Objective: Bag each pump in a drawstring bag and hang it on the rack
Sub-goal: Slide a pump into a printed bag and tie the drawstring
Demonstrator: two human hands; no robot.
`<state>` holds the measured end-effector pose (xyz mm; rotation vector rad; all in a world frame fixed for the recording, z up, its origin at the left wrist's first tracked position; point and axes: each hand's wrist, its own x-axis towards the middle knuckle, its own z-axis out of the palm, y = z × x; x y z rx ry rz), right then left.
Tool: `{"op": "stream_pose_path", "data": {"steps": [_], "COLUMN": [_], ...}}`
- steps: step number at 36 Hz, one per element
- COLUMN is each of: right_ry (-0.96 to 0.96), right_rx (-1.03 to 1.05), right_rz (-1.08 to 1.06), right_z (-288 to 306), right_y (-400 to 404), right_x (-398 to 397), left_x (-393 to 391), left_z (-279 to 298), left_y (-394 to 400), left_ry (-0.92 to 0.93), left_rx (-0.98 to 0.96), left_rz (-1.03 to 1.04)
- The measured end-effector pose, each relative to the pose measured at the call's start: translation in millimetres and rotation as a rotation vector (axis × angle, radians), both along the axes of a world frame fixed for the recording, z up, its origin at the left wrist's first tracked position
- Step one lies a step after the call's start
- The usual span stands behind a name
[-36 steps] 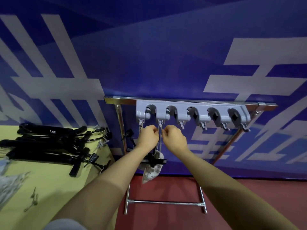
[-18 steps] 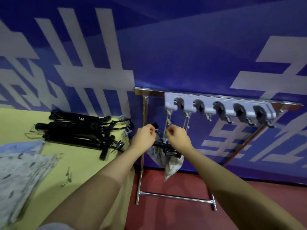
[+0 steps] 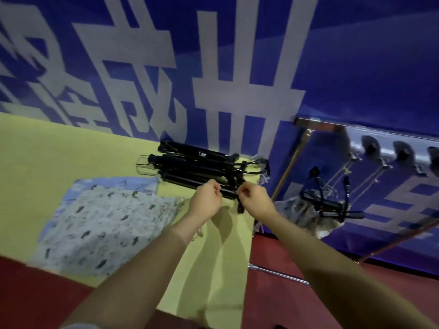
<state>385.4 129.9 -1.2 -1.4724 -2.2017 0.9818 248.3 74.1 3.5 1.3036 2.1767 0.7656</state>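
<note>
Several black pumps (image 3: 199,167) lie piled at the back right of the yellow table (image 3: 59,157). A flat stack of patterned drawstring bags (image 3: 99,222) lies to their left. My left hand (image 3: 206,198) and my right hand (image 3: 254,200) hover side by side just in front of the pile, fingers curled in with nothing visible in them. To the right, a bagged pump (image 3: 318,210) hangs by its cords (image 3: 342,172) from the grey hook strip (image 3: 392,148) of the rack, its black handle sticking out of the bag.
The rack's metal leg (image 3: 287,172) stands right beside the table's right edge, with a floor bar (image 3: 278,271) below. A blue banner wall (image 3: 237,67) closes the back. Red floor lies in front of and to the right of the table.
Both hands have let go of the hung bag's cords and moved left from the rack to the pump pile. The view has swung left with them.
</note>
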Motion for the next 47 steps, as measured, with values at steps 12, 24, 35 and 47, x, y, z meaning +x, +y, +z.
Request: {"op": "stream_pose_path", "data": {"steps": [12, 24, 35, 47], "right_ry": [-0.024, -0.265, -0.208, 0.156], "right_rx": [-0.067, -0.048, 0.067, -0.083], "right_rz": [0.234, 0.552, 0.409, 0.378], "right_z": [-42, -85, -89, -47], "right_y": [-46, -52, -49, -29], "right_x": [-125, -177, -193, -194], "left_x": [-122, -145, -166, -169], "left_z": [-40, -82, -66, -13], "left_y": [-77, -95, -86, -65], "left_ry": [0.035, 0.328, 0.078, -0.040], "left_rx": [-0.052, -0.359, -0.023, 0.210], "left_rz": [0.169, 0.163, 0.150, 0.047]}}
